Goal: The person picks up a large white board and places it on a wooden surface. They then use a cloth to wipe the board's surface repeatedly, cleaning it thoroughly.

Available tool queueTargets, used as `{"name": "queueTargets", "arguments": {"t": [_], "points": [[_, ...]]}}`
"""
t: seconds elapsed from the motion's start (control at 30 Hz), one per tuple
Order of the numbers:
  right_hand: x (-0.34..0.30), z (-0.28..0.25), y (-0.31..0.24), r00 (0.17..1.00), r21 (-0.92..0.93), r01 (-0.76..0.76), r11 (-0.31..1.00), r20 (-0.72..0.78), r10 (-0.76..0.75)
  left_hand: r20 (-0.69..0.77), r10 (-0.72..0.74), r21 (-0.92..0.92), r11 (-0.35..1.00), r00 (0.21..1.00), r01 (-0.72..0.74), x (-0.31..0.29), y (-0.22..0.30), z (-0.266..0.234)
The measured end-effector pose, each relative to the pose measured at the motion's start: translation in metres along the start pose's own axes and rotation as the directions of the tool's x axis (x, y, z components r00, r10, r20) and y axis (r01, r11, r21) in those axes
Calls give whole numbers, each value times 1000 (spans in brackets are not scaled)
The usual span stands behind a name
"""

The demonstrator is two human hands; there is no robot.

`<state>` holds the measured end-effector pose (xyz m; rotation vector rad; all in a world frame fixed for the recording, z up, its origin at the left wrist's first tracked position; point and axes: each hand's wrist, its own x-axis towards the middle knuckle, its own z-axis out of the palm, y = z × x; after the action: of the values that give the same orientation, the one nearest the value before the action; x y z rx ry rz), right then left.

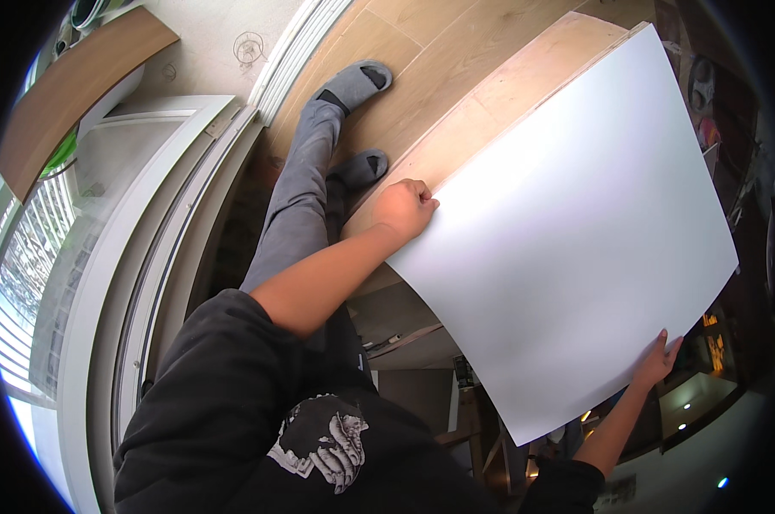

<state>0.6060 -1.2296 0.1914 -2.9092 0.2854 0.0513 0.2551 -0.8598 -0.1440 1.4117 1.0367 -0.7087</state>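
Observation:
A large smooth white sheet point(567, 223) slants across the right half of the view, its lower left edge bowed. My left hand point(405, 208) is closed at the sheet's left edge, with a fingertip on its surface, and seems to pinch that edge. The far lower right edge is gripped by my right hand point(657, 361), with fingers stretched along the sheet's border and the palm partly behind it. Along the sheet's upper left side shows a pale wooden board point(490, 103), partly covered by the sheet.
Wood-look floor point(405, 38) lies beyond my legs and grey slippers point(353, 86). On the left are a white sliding window frame point(160, 231) and a curved-looking brown wooden panel point(83, 90). Under the sheet, dark furniture parts point(413, 343) are partly hidden.

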Motion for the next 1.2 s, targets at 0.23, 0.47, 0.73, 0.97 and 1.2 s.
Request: {"name": "queueTargets", "arguments": {"t": [0.23, 0.47, 0.73, 0.97, 1.2], "points": [[2, 0, -3, 1000, -38, 26, 999, 6, -25, 29, 1, -12, 1000, 1000, 0, 1, 1, -2], [12, -2, 8, 999, 71, 16, 997, 32, -19, -7, 13, -24, 1000, 1000, -13, 2, -1, 0], [11, 1, 4, 994, -41, 106, 993, 10, -106, -17, 54, -22, 998, 998, -54, 2, -3, 0], [15, -3, 9, 996, -55, 89, 995, -7, -89, 37, 213, -16, 977, 976, -213, 9, -27, -11], [15, 1, 3, 999, -82, 39, 996, 0, -39, 428, 49, 346, 914, 903, -214, -4, -73, -43]]}}
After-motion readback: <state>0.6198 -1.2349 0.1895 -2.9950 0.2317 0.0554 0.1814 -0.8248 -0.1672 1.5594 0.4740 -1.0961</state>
